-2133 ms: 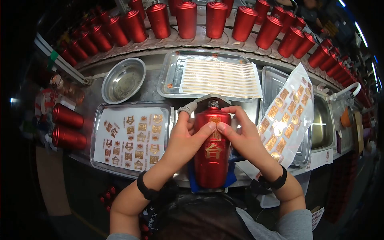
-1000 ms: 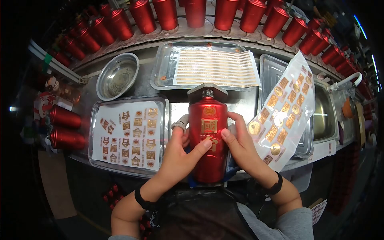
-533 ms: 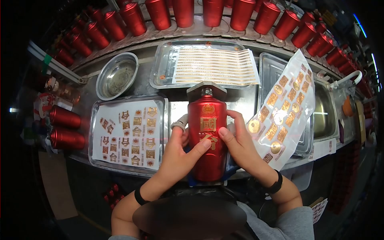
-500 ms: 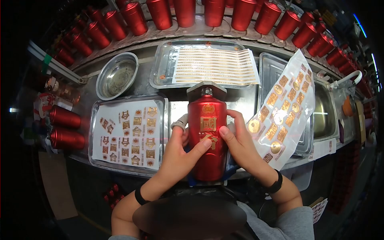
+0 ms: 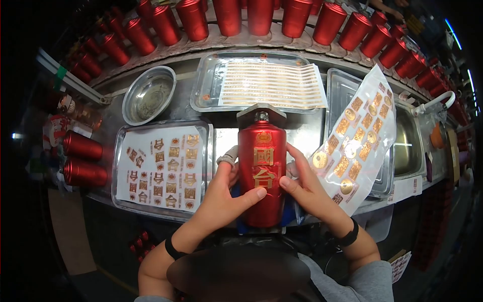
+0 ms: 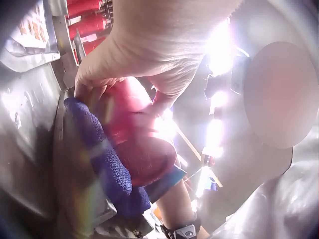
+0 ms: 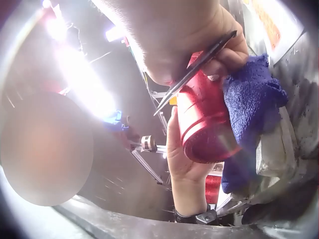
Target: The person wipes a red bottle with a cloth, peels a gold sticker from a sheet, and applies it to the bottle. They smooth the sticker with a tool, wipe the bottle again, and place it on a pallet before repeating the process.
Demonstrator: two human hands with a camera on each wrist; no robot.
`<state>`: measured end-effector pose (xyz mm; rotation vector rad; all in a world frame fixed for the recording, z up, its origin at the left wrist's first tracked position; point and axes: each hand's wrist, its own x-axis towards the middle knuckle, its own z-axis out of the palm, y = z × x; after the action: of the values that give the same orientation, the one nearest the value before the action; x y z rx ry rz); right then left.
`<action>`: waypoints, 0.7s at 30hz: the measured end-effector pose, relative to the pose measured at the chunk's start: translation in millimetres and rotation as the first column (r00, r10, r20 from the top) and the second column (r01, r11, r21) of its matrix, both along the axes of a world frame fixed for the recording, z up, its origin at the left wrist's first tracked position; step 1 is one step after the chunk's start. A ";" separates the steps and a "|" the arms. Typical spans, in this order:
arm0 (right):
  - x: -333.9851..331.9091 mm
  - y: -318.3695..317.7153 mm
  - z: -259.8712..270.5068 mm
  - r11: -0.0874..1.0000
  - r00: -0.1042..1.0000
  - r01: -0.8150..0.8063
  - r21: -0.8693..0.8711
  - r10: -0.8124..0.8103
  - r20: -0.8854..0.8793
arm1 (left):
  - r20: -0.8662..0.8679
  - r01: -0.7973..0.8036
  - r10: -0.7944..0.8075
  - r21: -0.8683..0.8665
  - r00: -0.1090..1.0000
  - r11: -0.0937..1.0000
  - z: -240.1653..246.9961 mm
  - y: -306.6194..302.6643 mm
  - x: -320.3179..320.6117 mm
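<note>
A red bottle (image 5: 261,211) with gold characters and a gold emblem lies with its neck pointing away, in the head view. My left hand (image 5: 221,194) holds its left side, thumb on the front just below the lower character; a grey cover (image 5: 229,155) wraps one finger. My right hand (image 5: 307,191) holds the opposite side, thumb at the bottle's edge and fingers partly hidden behind. Thin dark tweezers (image 7: 199,68) lie across the right hand in the right wrist view. Under the bottle is a blue towel (image 7: 249,99), seen also in the left wrist view.
Left is a tray (image 5: 116,166) with a sheet of gold stickers, behind it a metal bowl (image 5: 171,93). A striped sheet (image 5: 271,85) lies in the back tray. At right are another sticker sheet (image 5: 359,143) and a sink (image 5: 405,151). Several red bottles (image 5: 193,20) line the back.
Both thumbs have moved down the bottle from the upper character; the left one now sits below the lower character, which shows fully. The row of bottles at the back has shifted.
</note>
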<state>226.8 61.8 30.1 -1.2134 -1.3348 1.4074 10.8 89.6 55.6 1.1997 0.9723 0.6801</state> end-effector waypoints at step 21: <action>-15.8 11.4 13.5 0.982 0.942 0.178 0.064 -0.189 0.278 | 0.131 -0.113 0.123 -0.086 0.984 0.990 2.0 10.8 11.9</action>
<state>211.0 73.3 43.6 -1.5152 -1.3910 1.1017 22.7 100.4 57.7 1.0190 0.9521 0.8000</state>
